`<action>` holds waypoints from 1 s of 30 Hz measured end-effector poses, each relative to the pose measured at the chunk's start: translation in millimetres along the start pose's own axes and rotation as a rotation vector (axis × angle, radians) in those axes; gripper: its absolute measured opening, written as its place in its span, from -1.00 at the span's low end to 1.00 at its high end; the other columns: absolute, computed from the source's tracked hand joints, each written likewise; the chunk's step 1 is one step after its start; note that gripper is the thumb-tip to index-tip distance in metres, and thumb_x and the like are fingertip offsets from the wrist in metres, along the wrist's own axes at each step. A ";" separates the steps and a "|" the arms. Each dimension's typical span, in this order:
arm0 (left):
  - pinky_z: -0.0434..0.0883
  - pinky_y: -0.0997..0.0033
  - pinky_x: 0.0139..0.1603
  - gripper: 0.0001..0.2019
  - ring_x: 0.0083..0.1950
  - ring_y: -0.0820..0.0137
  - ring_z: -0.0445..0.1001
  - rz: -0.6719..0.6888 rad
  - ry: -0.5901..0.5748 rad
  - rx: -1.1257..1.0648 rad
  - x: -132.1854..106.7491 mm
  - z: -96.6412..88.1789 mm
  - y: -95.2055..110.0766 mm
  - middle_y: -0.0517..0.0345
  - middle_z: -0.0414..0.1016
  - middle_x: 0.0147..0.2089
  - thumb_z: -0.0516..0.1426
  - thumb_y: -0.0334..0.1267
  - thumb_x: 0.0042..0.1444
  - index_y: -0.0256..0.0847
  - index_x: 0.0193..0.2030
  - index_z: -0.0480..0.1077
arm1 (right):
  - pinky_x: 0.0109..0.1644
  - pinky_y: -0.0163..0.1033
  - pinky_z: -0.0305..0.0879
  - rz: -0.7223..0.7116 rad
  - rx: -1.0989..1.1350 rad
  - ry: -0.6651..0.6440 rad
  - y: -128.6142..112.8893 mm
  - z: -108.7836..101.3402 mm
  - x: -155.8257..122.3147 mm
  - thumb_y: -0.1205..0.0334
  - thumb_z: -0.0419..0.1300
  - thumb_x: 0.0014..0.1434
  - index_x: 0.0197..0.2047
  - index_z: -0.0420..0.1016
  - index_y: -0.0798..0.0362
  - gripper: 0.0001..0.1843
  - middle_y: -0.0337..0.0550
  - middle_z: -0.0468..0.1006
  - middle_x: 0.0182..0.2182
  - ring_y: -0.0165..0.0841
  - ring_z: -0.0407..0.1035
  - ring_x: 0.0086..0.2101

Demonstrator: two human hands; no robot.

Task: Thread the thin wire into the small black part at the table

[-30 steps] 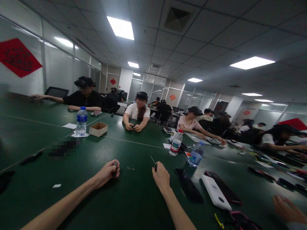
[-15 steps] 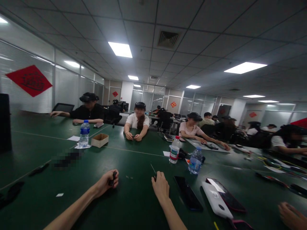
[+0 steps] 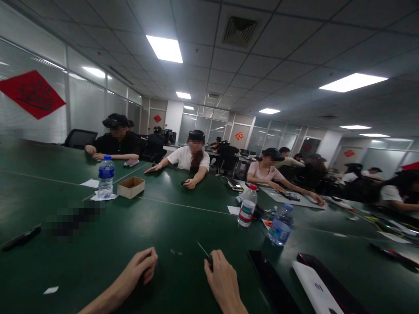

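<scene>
My right hand point(image 3: 222, 277) is closed around the dark handle of a screwdriver point(image 3: 203, 249); its thin metal shaft points forward and left over the green table point(image 3: 183, 218). To the left, my left hand point(image 3: 143, 267) hovers low over the table with curled fingers. Whatever lies inside those fingers is hidden now; half a second ago a small black object showed there. A gap of bare tabletop separates the two hands. Just right of my right hand lies a black phone point(image 3: 270, 279).
A white device point(image 3: 314, 283) lies right of the phone. Ahead stand a red-capped bottle point(image 3: 248, 207) and a blue-capped bottle point(image 3: 281, 224). Further left are another water bottle point(image 3: 105, 176) and a small cardboard box point(image 3: 131, 187). Several people sit around the table.
My view has shifted down and right. My left hand has turned, hiding the black object seen in it. My right hand still holds the screwdriver. The person opposite has spread their hands apart.
</scene>
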State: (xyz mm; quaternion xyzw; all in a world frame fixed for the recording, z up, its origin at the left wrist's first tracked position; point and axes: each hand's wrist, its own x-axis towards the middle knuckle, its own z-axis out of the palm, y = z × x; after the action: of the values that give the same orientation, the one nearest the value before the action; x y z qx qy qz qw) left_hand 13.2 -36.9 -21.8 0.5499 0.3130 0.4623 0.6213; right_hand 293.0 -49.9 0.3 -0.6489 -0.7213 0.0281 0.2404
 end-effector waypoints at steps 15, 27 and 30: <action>0.04 0.53 -0.59 -0.58 -0.62 0.56 0.06 -0.033 0.017 0.039 2.7 0.4 -5.7 0.35 0.07 -0.64 0.13 0.14 0.02 -0.19 -0.46 0.18 | -0.47 -0.37 0.30 -0.023 -0.010 0.018 8.5 7.0 5.9 0.24 0.02 0.19 -0.24 0.37 -0.01 -0.87 -0.17 0.43 -0.27 -0.39 0.43 -0.43; -0.01 0.53 -0.63 -0.54 -0.65 0.58 0.01 -0.067 0.088 -0.062 6.4 -3.9 -2.6 0.35 0.05 -0.66 0.17 0.19 -0.05 -0.20 -0.49 0.19 | -0.45 -0.37 0.27 -0.063 -0.004 0.040 10.8 10.6 13.1 0.16 0.05 0.18 -0.31 0.37 -0.01 -0.87 -0.19 0.44 -0.35 -0.40 0.40 -0.46; -0.01 0.54 -0.63 -0.54 -0.64 0.59 0.01 -0.082 0.133 -0.126 5.7 -3.7 -1.3 0.35 0.06 -0.64 0.17 0.17 -0.04 -0.20 -0.50 0.17 | -0.44 -0.36 0.26 -0.043 -0.005 0.014 5.3 4.4 12.2 0.14 0.04 0.20 -0.32 0.38 -0.01 -0.85 -0.18 0.45 -0.36 -0.39 0.40 -0.45</action>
State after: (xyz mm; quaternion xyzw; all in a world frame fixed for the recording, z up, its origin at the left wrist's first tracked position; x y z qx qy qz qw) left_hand 12.3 -30.2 -23.2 0.4646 0.3460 0.4908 0.6508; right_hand 295.7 -36.2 -1.7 -0.6340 -0.7336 0.0165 0.2442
